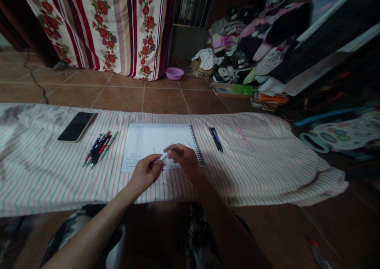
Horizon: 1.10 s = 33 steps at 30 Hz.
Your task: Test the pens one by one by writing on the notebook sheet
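White object (164, 157), pinched in both hands (147, 170) (184, 158), has its long axis slanting near-left to far-right.

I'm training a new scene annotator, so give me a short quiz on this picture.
1. Multiple choice: which lies to the left of the spiral notebook?
A) smartphone
B) pink pen
C) pair of dark pens
2. True or false: the purple basin stands on the tiled floor.
3. Open: what is at the fingertips of both the left hand and the right hand?

Key:
1. A
2. True
3. A small white item; its exact kind is too small to tell.
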Each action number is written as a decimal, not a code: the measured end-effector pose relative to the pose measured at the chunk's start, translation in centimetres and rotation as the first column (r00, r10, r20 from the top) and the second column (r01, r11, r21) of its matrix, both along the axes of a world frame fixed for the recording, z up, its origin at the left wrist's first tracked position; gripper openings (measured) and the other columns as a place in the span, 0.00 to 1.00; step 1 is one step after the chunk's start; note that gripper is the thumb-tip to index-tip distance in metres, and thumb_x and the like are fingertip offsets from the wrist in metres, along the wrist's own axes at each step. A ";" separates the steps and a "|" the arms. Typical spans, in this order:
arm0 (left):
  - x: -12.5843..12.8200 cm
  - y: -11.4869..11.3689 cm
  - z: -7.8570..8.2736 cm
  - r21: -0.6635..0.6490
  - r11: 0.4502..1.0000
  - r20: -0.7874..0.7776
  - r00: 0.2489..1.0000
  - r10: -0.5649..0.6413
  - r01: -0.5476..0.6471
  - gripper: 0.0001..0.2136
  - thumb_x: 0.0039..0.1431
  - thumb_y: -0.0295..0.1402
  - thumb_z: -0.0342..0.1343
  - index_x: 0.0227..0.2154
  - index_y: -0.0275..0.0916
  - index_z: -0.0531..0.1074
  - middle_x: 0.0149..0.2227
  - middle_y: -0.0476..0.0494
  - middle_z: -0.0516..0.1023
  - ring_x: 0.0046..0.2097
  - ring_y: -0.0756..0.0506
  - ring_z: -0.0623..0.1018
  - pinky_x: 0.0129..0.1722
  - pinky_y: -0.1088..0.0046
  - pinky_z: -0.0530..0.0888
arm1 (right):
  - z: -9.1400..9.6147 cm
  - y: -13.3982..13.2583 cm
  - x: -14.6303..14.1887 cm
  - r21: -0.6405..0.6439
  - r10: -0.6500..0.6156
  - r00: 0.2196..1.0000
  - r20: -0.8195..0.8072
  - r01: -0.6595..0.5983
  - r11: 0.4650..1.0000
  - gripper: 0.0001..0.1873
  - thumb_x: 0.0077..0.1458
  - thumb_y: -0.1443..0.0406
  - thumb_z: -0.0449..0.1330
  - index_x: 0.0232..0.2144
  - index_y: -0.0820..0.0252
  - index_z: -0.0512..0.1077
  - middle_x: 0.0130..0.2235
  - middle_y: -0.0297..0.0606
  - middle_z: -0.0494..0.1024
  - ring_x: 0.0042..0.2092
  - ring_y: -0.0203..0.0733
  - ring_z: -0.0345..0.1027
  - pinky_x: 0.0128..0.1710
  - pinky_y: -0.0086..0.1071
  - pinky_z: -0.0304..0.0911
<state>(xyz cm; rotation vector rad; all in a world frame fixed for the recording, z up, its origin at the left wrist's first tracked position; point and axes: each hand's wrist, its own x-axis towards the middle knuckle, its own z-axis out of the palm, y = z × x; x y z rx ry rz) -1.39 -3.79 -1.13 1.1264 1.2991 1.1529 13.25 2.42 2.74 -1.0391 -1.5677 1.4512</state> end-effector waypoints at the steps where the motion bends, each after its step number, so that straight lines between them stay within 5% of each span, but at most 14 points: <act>1: 0.0 0.0 0.1 -0.001 1.000 0.005 1.000 0.000 0.000 0.16 0.54 0.43 0.52 0.38 0.36 0.71 0.24 0.48 0.71 0.26 0.50 0.71 0.25 0.77 0.67 | 0.0 0.0 0.0 -0.002 0.000 1.000 0.000 0.000 1.000 0.08 0.47 0.62 0.58 0.29 0.58 0.74 0.24 0.31 0.73 0.24 0.31 0.60 0.24 0.26 0.56; 33: 0.1 0.1 0.7 0.016 1.000 0.033 0.999 0.018 -0.018 0.17 0.53 0.44 0.53 0.39 0.34 0.71 0.23 0.49 0.70 0.24 0.52 0.69 0.23 0.77 0.65 | -1.3 0.1 -0.7 -0.021 0.035 0.999 -0.034 -0.035 0.999 0.08 0.45 0.61 0.59 0.28 0.57 0.74 0.22 0.29 0.72 0.22 0.30 0.58 0.22 0.25 0.55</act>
